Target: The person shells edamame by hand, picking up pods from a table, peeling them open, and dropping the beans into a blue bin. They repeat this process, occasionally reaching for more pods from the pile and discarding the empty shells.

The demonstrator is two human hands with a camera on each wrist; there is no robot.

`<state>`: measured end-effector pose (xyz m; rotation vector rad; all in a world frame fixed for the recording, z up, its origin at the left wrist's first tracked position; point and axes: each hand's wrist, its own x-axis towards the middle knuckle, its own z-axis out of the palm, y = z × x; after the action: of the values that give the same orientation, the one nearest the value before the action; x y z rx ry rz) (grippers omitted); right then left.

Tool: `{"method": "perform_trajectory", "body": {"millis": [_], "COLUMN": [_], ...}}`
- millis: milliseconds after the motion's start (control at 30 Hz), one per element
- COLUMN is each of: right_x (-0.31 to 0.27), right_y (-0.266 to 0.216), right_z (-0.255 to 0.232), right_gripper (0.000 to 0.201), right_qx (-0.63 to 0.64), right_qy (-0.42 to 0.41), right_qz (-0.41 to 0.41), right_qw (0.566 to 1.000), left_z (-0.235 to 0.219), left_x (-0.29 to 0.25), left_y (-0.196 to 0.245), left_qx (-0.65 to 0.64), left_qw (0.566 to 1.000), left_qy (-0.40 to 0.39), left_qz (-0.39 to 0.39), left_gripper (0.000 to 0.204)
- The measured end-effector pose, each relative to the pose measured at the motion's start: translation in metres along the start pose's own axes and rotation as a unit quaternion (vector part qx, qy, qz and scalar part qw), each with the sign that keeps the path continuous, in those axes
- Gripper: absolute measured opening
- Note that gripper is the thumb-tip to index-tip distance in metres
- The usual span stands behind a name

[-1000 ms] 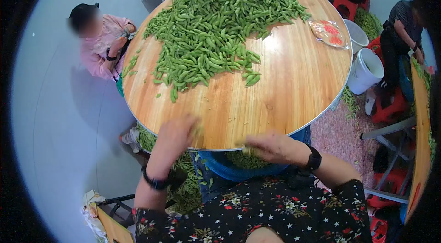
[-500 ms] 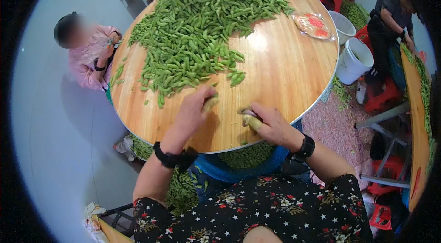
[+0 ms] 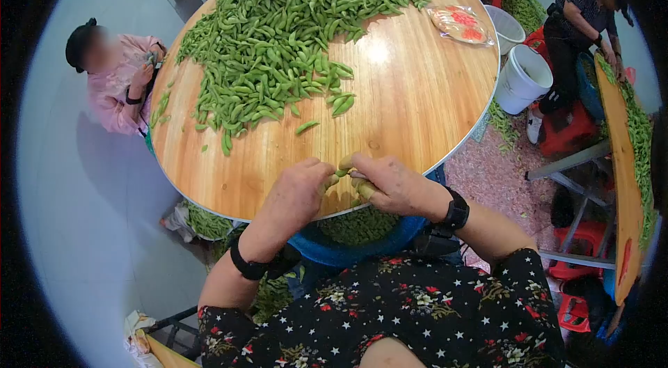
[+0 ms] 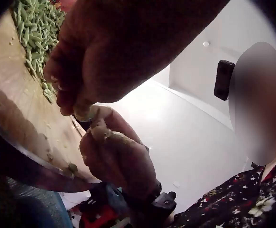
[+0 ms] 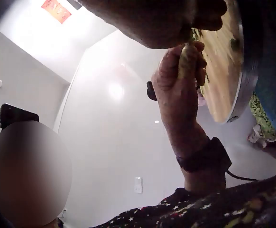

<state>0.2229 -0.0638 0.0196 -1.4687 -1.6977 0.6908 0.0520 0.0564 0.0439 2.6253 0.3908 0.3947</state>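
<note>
A large heap of green pods (image 3: pixel 278 34) covers the far left part of the round wooden table (image 3: pixel 410 96). At the near edge the two hands meet, fingertips almost touching. A green pod (image 3: pixel 342 173) is pinched between them, mostly by the left hand (image 3: pixel 299 190). The right hand (image 3: pixel 396 185) has curled fingers round a small dark-edged tool (image 3: pixel 357 174), only partly visible; its thumb looks yellowish. In the left wrist view the right hand (image 4: pixel 116 154) lies below the left hand (image 4: pixel 88 71). One single pod (image 3: pixel 307 127) rests on the wood beyond the hands.
A blue tub (image 3: pixel 355 246) of small green pieces stands under the near edge. At the table's right lies a clear packet with red print (image 3: pixel 460 25), and a white bucket (image 3: pixel 523 79) stands beside the table. One person (image 3: pixel 115 82) sits left, another (image 3: pixel 584 27) right.
Both hands have come together at the near edge; the left hand has moved back from the heap with a pod. A loose pod now shows near the heap. The head view has shifted.
</note>
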Motion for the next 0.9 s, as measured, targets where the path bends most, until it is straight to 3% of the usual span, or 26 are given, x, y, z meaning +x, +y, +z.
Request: {"method": "perform_trajectory", "body": {"millis": [167,233,267,333,367,400,433,567,700,767,900], "right_x": [-0.001,-0.004,-0.003,0.003,0.003,0.002,0.002,0.001,0.000,-0.001,-0.002], "right_y": [-0.016,-0.016,-0.012,-0.002,-0.003,-0.007,-0.008,0.007,-0.010,-0.013,-0.011], "right_z": [-0.007,-0.006,-0.007,-0.013,-0.016,-0.019,-0.021,-0.007,0.002,0.007,0.018], "right_gripper": [0.017,0.015,0.015,0.012,0.012,0.012,0.013,0.015,0.015,0.016,0.013], "right_qx": [-0.123,-0.149,-0.148,0.132,0.131,0.250,0.363,0.502,0.482,0.404,0.332], "right_qy": [-0.078,-0.045,-0.044,-0.097,-0.096,-0.135,-0.170,-0.174,-0.110,-0.056,0.020], "right_qz": [0.042,-0.035,-0.031,0.033,0.036,0.149,0.256,0.248,0.244,0.207,0.127], "right_qw": [0.988,0.987,0.987,0.986,0.986,0.947,0.880,0.810,0.834,0.889,0.934], "left_z": [-0.003,-0.003,-0.002,-0.001,-0.001,0.001,0.003,0.007,0.008,0.016,0.024], "left_x": [-0.004,-0.006,-0.008,-0.012,-0.013,-0.015,-0.016,-0.020,-0.019,-0.020,-0.018], "left_y": [0.010,0.012,0.012,0.015,0.016,0.016,0.016,0.012,0.016,0.014,0.018], "left_qx": [0.015,-0.002,-0.017,-0.032,-0.042,-0.046,-0.054,-0.021,0.038,0.044,0.039], "left_qw": [0.999,0.999,0.999,0.999,0.998,0.998,0.996,0.993,0.991,0.990,0.986], "left_qy": [-0.048,-0.036,-0.025,-0.013,0.004,0.003,0.017,0.064,0.073,0.112,0.158], "left_qz": [0.004,0.020,0.035,0.043,0.047,0.048,0.062,0.098,0.102,0.070,0.045], "left_gripper": [0.010,0.011,0.012,0.012,0.013,0.013,0.014,0.016,0.018,0.017,0.016]}}
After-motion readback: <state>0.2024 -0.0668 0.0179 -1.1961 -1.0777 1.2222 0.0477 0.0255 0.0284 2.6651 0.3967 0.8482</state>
